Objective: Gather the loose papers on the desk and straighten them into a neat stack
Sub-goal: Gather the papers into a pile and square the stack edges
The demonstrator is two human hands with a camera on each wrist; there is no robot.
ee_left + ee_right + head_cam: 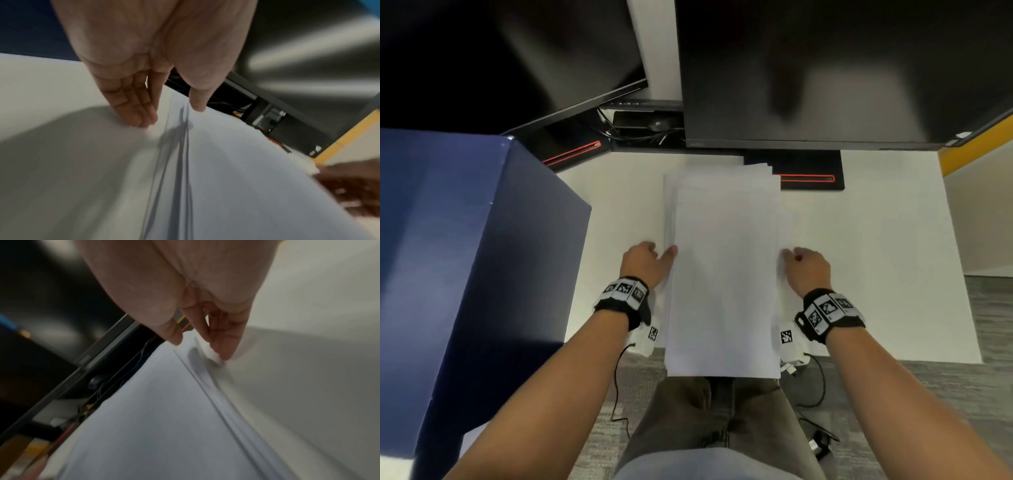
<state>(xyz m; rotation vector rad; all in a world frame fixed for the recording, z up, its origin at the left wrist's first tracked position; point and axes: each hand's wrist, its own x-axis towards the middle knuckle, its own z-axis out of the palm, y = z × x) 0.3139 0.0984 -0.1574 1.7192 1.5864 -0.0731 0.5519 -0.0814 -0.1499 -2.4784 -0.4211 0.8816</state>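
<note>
A pile of white papers (722, 267) lies in the middle of the white desk (876, 257), its near end hanging over the desk's front edge. The sheets are slightly offset at the far end and along the left side. My left hand (650, 262) is at the pile's left edge; in the left wrist view its straight fingers (141, 116) touch the desk beside the papers (236, 178) and the thumb rests on the top sheet. My right hand (803, 263) is at the right edge; its fingertips (223, 356) touch the edge of the papers (154, 418), thumb above the top sheet.
A tall dark blue box (465, 257) stands on the left, close to my left arm. Two black monitors (825, 68) hang over the back of the desk, with their stand bases (811, 178) and cables behind the pile. A yellow partition (976, 144) is at the far right.
</note>
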